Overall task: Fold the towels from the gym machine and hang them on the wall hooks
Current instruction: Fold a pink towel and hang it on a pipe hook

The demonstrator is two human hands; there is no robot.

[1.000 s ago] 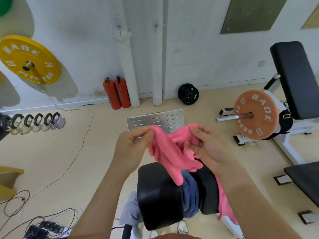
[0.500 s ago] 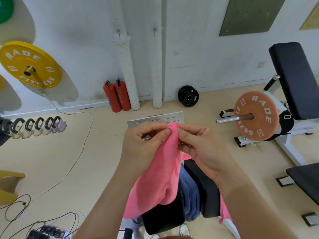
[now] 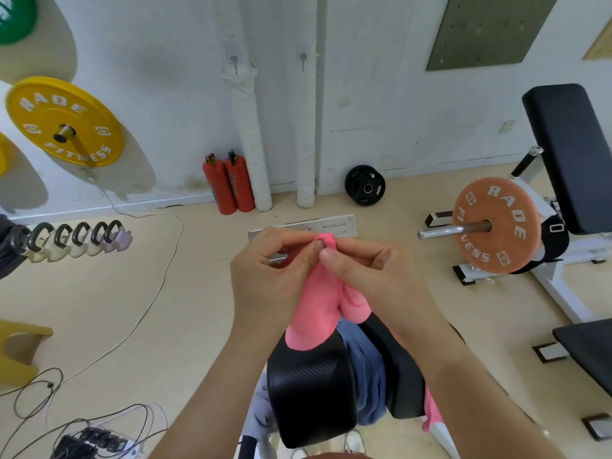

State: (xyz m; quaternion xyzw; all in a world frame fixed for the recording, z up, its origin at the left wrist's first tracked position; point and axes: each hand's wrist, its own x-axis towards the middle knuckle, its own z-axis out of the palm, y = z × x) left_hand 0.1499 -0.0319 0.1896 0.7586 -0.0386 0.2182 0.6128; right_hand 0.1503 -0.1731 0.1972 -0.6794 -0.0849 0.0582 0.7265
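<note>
Pinching the top edge of the pink towel, the left hand and the right hand meet thumb to thumb just above the black pad of the gym machine. Both hands have their fingers curled tight on the cloth. The towel hangs straight down from them, its long side pointing at the pad and its bottom end reaching the pad's top. A blue towel is draped just right of the pad. The wall hooks are far above the pad, on the wall ahead. I think the fold is only starting. Both hands are equally near, so either could slide along the edge.
</note>
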